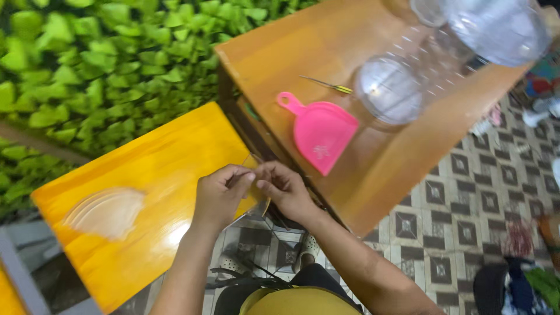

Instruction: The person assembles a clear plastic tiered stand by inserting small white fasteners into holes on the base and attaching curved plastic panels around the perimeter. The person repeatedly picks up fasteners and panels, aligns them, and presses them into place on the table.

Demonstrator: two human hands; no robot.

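My left hand (220, 191) and my right hand (284, 188) meet over the edge of a low yellow wooden table (157, 175). Together they pinch a small clear piece of plastic (252, 163), thin and hard to make out. A curved clear plastic piece (106, 211) lies on the yellow table to the left of my left hand.
A taller brown wooden table (326, 52) holds a pink dustpan (319, 131), a thin yellow-handled tool (328, 86) and large clear plastic bottles (402, 81). A wall of green leaves (87, 64) stands behind. Patterned floor tiles (466, 221) lie to the right, with sandals below.
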